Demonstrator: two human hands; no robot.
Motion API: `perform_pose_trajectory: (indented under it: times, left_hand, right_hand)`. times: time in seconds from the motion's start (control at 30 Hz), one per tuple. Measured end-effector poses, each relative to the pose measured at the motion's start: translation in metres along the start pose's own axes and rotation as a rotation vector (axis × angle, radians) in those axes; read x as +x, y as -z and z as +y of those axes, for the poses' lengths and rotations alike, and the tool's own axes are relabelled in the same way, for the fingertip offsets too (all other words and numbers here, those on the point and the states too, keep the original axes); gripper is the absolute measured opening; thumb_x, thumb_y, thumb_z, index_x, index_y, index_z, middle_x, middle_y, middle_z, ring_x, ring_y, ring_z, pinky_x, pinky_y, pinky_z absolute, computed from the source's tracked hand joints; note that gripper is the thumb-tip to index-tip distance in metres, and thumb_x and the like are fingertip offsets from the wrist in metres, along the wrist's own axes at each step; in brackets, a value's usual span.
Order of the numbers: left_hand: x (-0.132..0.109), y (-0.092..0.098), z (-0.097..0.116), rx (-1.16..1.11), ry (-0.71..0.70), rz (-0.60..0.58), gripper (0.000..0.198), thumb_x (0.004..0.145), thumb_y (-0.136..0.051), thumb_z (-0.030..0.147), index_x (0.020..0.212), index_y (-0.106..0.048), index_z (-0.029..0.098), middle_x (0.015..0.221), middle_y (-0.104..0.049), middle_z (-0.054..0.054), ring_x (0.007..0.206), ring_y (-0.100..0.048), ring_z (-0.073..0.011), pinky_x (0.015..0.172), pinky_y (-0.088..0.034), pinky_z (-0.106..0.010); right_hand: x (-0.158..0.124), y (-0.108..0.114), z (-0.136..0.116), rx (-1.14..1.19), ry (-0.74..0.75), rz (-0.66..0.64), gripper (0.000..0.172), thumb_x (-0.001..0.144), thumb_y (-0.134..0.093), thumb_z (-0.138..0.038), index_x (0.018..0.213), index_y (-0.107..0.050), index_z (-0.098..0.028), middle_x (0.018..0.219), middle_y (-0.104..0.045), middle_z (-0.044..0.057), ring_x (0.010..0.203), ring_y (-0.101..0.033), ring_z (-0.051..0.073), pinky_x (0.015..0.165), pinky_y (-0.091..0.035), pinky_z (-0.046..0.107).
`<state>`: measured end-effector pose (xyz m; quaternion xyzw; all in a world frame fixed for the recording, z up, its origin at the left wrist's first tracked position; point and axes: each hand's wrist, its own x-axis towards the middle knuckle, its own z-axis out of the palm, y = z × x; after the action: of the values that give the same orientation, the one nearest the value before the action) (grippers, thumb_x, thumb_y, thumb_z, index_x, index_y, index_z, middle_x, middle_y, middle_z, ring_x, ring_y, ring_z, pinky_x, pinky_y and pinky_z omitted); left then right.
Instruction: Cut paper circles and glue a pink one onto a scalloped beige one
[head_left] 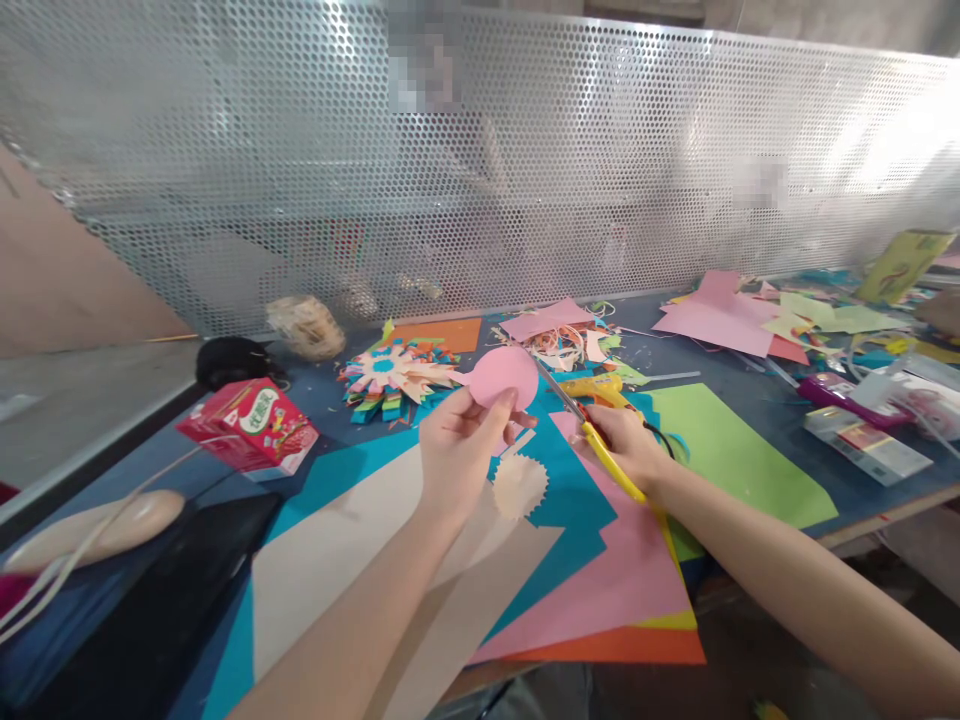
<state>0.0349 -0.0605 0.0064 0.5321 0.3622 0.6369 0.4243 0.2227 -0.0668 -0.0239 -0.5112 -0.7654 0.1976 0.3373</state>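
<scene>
Between the thumb and fingers of my left hand [465, 445] is a round pink paper disc [499, 372], held up above the table. My right hand [626, 440] grips yellow-handled scissors [611, 462], their blades pointing up and left beside the disc's right edge. Whether the blades touch the paper, I cannot tell. Below my hands lies a cream paper disc with a toothed edge [520, 486], on top of blue paper [566, 500]. A layered paper flower [382, 375] in several colours sits behind and left of my left hand.
A cream sheet [337, 540], pink paper [630, 580] and a green sheet [735, 450] cover the table front. A yellow glue gun [596, 388] lies behind the scissors. At left stand a red drink carton [251, 425] and a twine ball [306, 327]. A perforated metal panel [525, 170] closes the back.
</scene>
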Motion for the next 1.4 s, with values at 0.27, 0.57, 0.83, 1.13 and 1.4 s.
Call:
perform_pose_trajectory:
  times: [0.27,0.57,0.83,1.13,1.4]
  left_hand:
    - [0.001,0.003,-0.002,0.002,-0.016,0.012,0.013,0.074,-0.07,0.027,0.071,-0.068,0.016,0.054,-0.066,0.0,0.045,-0.055,-0.0094,0.046,-0.042,-0.022]
    - [-0.003,-0.001,0.0,0.061,-0.004,-0.009,0.011,0.073,-0.068,0.024,0.066,-0.066,0.016,0.052,-0.064,0.001,0.043,-0.052,-0.0082,0.044,-0.043,-0.02]
    - [-0.003,0.0,0.001,0.08,-0.028,0.018,0.01,0.072,-0.067,0.023,0.064,-0.066,0.016,0.05,-0.064,0.002,0.042,-0.051,-0.0081,0.043,-0.044,-0.02]
    - [0.001,0.003,-0.001,0.092,-0.067,0.024,0.013,0.074,-0.068,0.025,0.065,-0.065,0.016,0.05,-0.063,0.002,0.042,-0.051,-0.0078,0.044,-0.042,-0.019]
    - [0.007,0.006,-0.005,0.038,-0.118,0.09,0.018,0.075,-0.069,0.026,0.061,-0.063,0.017,0.049,-0.061,0.002,0.043,-0.051,-0.0076,0.045,-0.043,-0.02]
  right_hand:
    - [0.0,0.001,-0.002,-0.006,-0.018,-0.017,0.037,0.079,-0.045,-0.054,0.062,-0.034,-0.023,0.057,-0.038,-0.003,0.053,-0.035,0.012,0.049,-0.025,0.026]
    - [-0.001,0.003,-0.007,-0.008,-0.051,-0.045,0.034,0.077,-0.044,-0.054,0.067,-0.038,-0.023,0.062,-0.044,0.0,0.056,-0.04,0.014,0.052,-0.029,0.027]
    - [0.001,0.001,-0.002,0.003,-0.014,-0.013,0.035,0.078,-0.046,-0.052,0.063,-0.033,-0.023,0.057,-0.039,-0.003,0.052,-0.034,0.012,0.049,-0.025,0.026]
    - [0.002,-0.001,0.003,0.023,0.023,0.017,0.039,0.08,-0.051,-0.051,0.06,-0.032,-0.022,0.053,-0.033,-0.006,0.049,-0.029,0.009,0.048,-0.021,0.025]
    - [0.002,0.0,0.004,0.034,0.026,0.012,0.041,0.081,-0.052,-0.052,0.059,-0.034,-0.022,0.051,-0.033,-0.006,0.048,-0.029,0.009,0.048,-0.021,0.026]
